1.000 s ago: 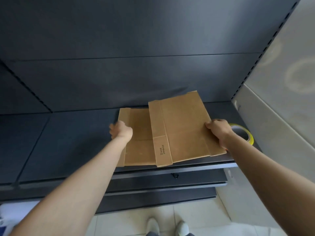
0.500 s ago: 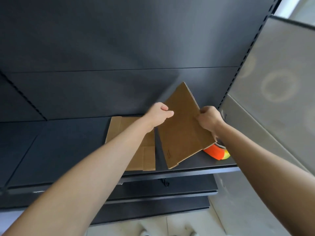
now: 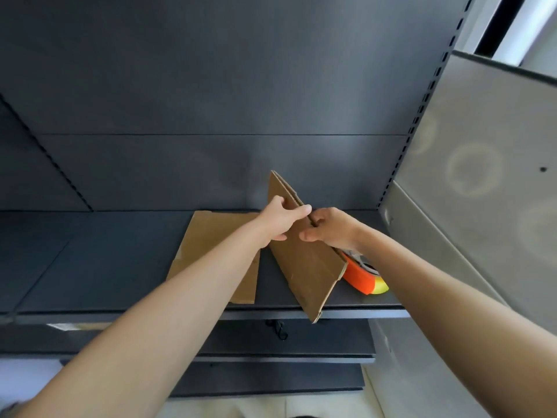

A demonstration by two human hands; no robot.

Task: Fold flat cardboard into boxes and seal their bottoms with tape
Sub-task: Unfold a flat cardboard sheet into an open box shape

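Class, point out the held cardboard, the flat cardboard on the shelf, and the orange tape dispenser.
held cardboard (image 3: 304, 267): head view, lower brown face.
flat cardboard (image 3: 211, 236): head view, bare middle.
orange tape dispenser (image 3: 359, 276): head view, orange side.

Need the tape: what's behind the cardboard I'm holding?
Behind the held cardboard, an orange-and-yellow tape dispenser lies on the shelf. Its upper part is hidden by the cardboard and the right hand.

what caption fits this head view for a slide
Left hand and right hand grip a cardboard blank tilted on edge over a shelf, beside a flat blank and an orange tape dispenser.
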